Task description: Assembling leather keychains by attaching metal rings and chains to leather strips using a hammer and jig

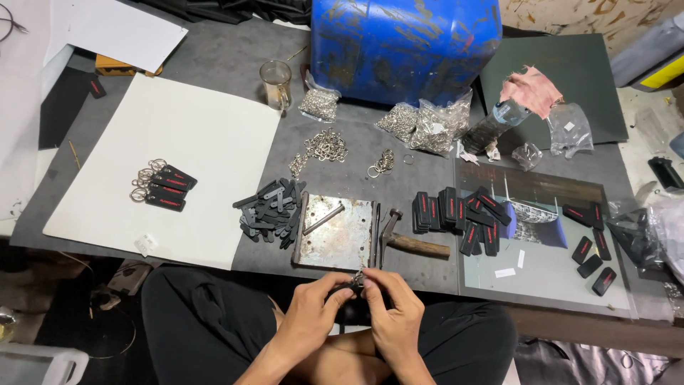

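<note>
Keychain tag (354,286), small, light and stiff I judge, sits over my lap below the worktop (214,64); my left hand (311,311) and right hand (396,314) both pinch its edges.

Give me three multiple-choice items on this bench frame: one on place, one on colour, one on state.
1. Where does the hammer lie?
A. Right of the metal plate
B. On the white sheet
C. Inside the blue drum

2. What colour is the stripe on the black tags piled right of the hammer?
A. Yellow
B. Red
C. Green

3. How do the hands stand?
A. Both flat on the bench
B. One lifts the glass mug
C. Both pinch a small dark piece with a metal ring over the lap

Answers: 1 A, its head sits at the plate's right edge. 2 B, red bars show on the tags. 3 C, the left hand and right hand meet around that piece.
</note>
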